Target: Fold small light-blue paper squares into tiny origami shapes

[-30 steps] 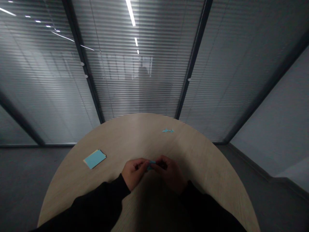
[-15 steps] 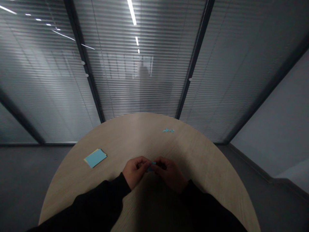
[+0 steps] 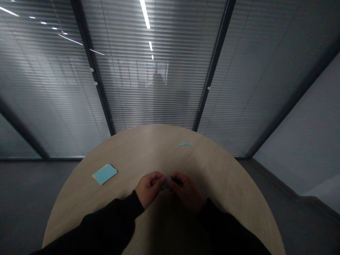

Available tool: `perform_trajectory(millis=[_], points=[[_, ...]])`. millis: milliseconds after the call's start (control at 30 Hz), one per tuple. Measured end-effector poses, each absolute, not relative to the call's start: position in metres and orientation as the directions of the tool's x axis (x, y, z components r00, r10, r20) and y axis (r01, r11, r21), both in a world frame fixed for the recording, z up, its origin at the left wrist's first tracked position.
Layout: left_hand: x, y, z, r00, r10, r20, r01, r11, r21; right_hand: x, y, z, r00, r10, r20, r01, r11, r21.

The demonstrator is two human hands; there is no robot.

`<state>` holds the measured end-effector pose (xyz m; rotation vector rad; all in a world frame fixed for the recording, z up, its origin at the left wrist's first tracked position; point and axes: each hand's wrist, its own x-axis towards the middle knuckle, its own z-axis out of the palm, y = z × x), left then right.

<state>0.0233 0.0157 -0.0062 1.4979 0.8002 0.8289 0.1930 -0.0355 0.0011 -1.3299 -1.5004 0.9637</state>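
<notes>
Blue folded paper [image 3: 167, 183], pinched between left hand [image 3: 149, 188] and right hand [image 3: 186, 191] (both curled tight)

Nothing readable in view: no text, labels, brands, numbers or signs. The blue paper stack [image 3: 105, 174] shows no legible marks on its top sheet, and the small folded blue paper [image 3: 166, 183] shows none either, though it is too small and partly covered to be sure.
</notes>
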Motion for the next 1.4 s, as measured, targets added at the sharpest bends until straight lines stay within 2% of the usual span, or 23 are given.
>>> perform_trajectory(millis=[233, 367, 467, 667, 900, 1167, 1400], points=[[0.0216, 0.0193, -0.0091, 0.527, 0.849, 0.05, -0.023, -0.044, 0.999, 0.1899, -0.0366, 0.0031, -0.008, 0.988, 0.155, 0.329, 0.149, -0.932], [0.0209, 0.0215, -0.0118, 0.438, 0.889, 0.131, 0.054, -0.171, 0.984, 0.1927, -0.0356, 0.0013, 0.097, 0.95, 0.297, 0.44, 0.227, -0.869], [0.0212, 0.0225, -0.0123, 0.419, 0.896, 0.144, 0.034, -0.174, 0.984, 0.1939, -0.0373, 0.0014, 0.114, 0.942, 0.315, 0.495, 0.22, -0.84], [0.0219, 0.0213, -0.0102, 0.478, 0.869, 0.128, -0.106, -0.088, 0.99, 0.1904, -0.0419, 0.0019, 0.036, 0.935, 0.353, 0.447, 0.301, -0.842], [0.0198, 0.0196, -0.013, 0.457, 0.887, 0.07, -0.037, -0.059, 0.998, 0.1921, -0.0389, -0.0026, 0.053, 0.908, 0.416, 0.461, 0.348, -0.817], [0.0198, 0.018, -0.011, 0.44, 0.885, 0.149, -0.041, -0.146, 0.988, 0.1913, -0.0386, 0.0061, 0.056, 0.906, 0.42, 0.4, 0.366, -0.841], [0.0194, 0.0191, -0.0153, 0.448, 0.887, 0.109, -0.064, -0.09, 0.994, 0.1895, -0.0368, -0.0009, 0.094, 0.928, 0.361, 0.335, 0.312, -0.889]])
